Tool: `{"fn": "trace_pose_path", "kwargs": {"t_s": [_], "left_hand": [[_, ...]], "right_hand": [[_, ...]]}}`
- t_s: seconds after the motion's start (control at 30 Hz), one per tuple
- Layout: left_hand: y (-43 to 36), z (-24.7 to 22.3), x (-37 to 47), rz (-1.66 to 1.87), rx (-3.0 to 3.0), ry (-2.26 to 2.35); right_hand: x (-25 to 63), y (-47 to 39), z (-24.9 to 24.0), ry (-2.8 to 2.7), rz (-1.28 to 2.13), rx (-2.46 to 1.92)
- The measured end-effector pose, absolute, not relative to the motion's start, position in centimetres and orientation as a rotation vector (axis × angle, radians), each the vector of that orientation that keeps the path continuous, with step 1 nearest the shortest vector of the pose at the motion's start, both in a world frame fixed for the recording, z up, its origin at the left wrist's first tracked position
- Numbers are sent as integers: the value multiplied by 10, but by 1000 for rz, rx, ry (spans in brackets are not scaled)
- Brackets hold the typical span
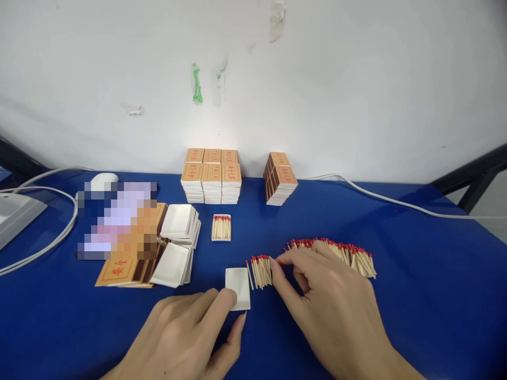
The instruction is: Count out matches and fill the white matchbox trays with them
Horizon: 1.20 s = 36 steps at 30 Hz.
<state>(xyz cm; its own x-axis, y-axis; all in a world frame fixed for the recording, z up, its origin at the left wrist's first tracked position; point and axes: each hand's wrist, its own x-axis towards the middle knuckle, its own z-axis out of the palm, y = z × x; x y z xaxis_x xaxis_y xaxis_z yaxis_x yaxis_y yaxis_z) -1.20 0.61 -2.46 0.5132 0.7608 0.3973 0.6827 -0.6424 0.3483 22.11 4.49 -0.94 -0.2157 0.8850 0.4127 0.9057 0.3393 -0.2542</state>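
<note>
An empty white matchbox tray (238,279) lies on the blue table, with the index finger of my left hand (194,322) resting inside it and the thumb at its near edge. Just to its right is a small row of red-headed matches (261,272). The thumb and index finger of my right hand (325,295) come together at the right end of this row; whatever is between the tips is hidden. Behind that hand spreads a larger pile of matches (358,258), partly covered by it. A filled matchbox tray (221,228) sits farther back.
Stacked matchboxes (211,179) and a smaller stack of matchboxes (280,179) stand near the wall. Empty white trays (177,261) and flat matchbox sleeves (119,269) lie left, beside a pixelated area. White cables (376,195) cross the table's back and left.
</note>
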Motion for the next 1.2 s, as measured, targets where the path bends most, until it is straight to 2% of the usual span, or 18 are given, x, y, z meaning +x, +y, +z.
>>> {"fn": "trace_pose_path", "kwargs": {"t_s": [0.5,0.9,1.2], "left_hand": [[3,-22,-10,768,2585,1284],[7,-22,-10,781,2617,1275],[5,-21,-10,752,2594,1288]], "right_hand": [[235,42,-12,-2237,-587,-1630],[228,43,-10,-2124,-160,-1641],[231,45,-9,-2128,-46,-1608]]}}
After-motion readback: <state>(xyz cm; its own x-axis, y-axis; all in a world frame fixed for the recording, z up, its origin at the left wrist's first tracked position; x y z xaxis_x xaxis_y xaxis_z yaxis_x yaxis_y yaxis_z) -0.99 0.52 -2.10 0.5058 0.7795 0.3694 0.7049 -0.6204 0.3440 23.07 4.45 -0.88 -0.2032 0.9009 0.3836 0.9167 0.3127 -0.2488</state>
